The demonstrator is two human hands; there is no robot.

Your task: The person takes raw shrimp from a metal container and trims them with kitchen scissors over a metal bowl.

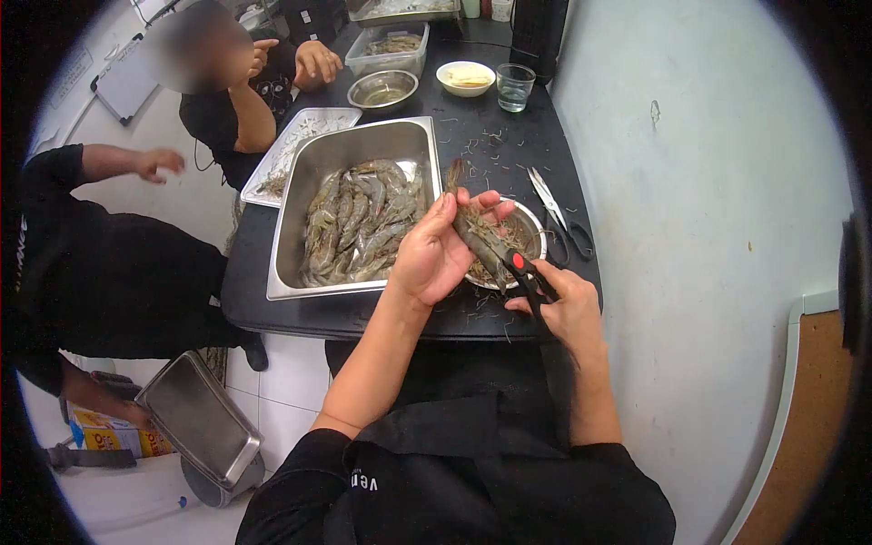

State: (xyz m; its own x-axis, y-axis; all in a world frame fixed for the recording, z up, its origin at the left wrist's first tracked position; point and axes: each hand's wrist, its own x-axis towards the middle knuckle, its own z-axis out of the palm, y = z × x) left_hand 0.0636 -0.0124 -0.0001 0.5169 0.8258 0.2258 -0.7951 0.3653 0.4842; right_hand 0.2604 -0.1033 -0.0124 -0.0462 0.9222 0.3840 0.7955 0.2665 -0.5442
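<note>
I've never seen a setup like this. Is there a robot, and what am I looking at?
No robot: these are a person's bare hands, in one picture from a camera on their head, looking down. The left hand holds a raw shrimp; the right hand holds black-handled scissors against it. On the black table are a metal pan of whole shrimp, a bowl of thin trimmings and a spare pair of scissors.

In the left hand [434, 257], a long grey-brown shrimp [484, 240] is showing a reddish tail [456, 171]; in the right hand [572, 304], black plastic-handled scissors [534, 282] are bearing 1 round red dot [519, 261].
</note>
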